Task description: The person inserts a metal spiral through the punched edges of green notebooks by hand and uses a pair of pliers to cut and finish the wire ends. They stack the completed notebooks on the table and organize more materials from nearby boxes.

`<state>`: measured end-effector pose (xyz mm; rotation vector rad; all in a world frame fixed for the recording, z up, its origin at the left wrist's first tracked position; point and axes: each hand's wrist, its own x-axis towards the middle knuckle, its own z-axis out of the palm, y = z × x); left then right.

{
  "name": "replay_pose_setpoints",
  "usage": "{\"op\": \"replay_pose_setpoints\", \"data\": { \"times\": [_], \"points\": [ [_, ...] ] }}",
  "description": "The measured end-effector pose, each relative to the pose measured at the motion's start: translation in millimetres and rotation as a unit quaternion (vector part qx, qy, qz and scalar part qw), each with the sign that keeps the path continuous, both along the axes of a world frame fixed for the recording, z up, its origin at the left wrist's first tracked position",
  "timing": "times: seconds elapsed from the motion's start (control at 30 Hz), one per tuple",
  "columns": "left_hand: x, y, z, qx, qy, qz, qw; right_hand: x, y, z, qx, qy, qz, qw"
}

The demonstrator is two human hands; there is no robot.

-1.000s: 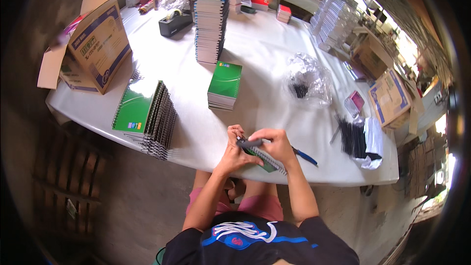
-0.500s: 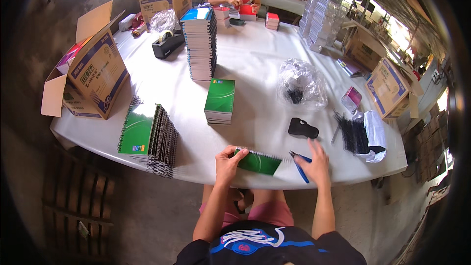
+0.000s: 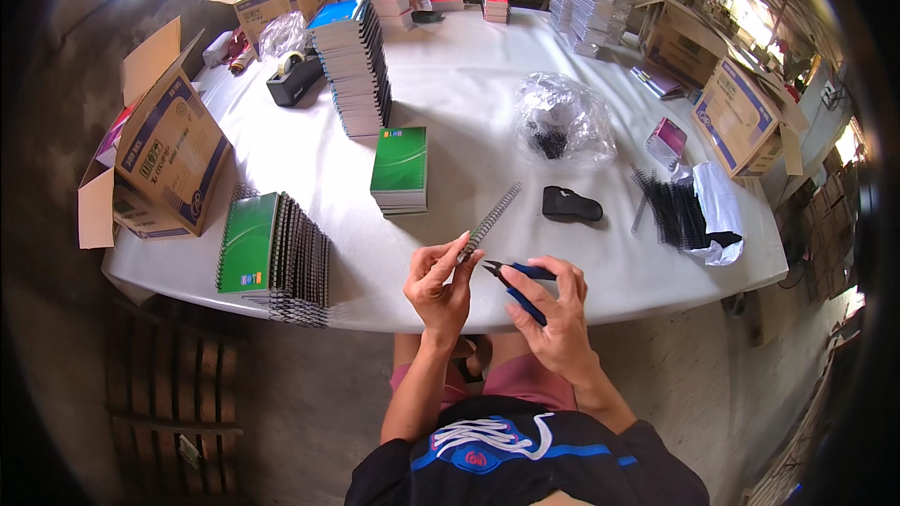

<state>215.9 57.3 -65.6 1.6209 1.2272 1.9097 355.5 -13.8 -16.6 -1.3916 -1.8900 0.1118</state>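
Spiral coil (image 3: 490, 215) up in my left hand (image 3: 439, 286), and we're above the near edge of the desk (image 3: 469, 164), the coil slanting away from me to the right. My left fingers are pinched on its near end; whether pages sit under it, I can't tell. I'd call it light, springy, a bit slick, easily bent out of round, so the place to hold is right by the end. Over in my right hand (image 3: 562, 314), fingers round the handles of the cutters (image 3: 502, 271), jaws parted, tip just beside the coil!

Now the count: one coil held, one pair of cutters, one black pouch-like object (image 3: 572, 205), four cardboard boxes (image 3: 178, 164), one tape dispenser (image 3: 294, 82). Green-topped piles: two, one coil-bound (image 3: 251, 244), one smaller (image 3: 400, 159). Blue-topped tall stack (image 3: 349, 70): one.
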Motion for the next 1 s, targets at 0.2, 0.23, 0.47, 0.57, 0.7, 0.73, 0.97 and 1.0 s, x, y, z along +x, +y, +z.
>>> {"op": "replay_pose_setpoints", "data": {
  "times": [0.2,0.23,0.47,0.57,0.7,0.73,0.97,1.0],
  "points": [
    [-3.1,-3.3,0.1,0.013,0.02,0.01,1.0,-10.0,7.5,2.5,-0.012,-0.017,0.008,1.0],
    [-3.4,-4.1,0.3,0.015,0.021,0.013,1.0,-10.5,7.9,2.4,-0.016,-0.022,0.011,1.0],
    [-1.2,-8.1,-2.7,0.056,0.04,0.046,0.997,-1.3,9.5,-7.0,-0.263,0.318,0.205,0.888],
    [2.5,-7.8,-10.0,0.068,0.035,0.043,0.996,5.4,6.5,-11.6,-0.452,0.55,0.267,0.65],
    [11.0,-2.6,-6.1,0.044,-0.034,0.035,0.998,-0.9,2.6,-15.9,-0.312,0.364,0.195,0.855],
    [10.7,-2.5,-10.4,-0.023,-0.152,-0.023,0.988,4.5,3.9,-20.6,-0.221,0.247,0.165,0.929],
    [-7.1,7.7,0.0,-0.108,-0.38,-0.139,0.908,88.8,-0.4,-82.8,-0.03,-0.109,-0.145,0.983],
    [-7.2,6.2,1.2,-0.104,-0.381,-0.142,0.908,99.7,3.9,-91.4,-0.069,-0.147,-0.169,0.972]
  ]
}}
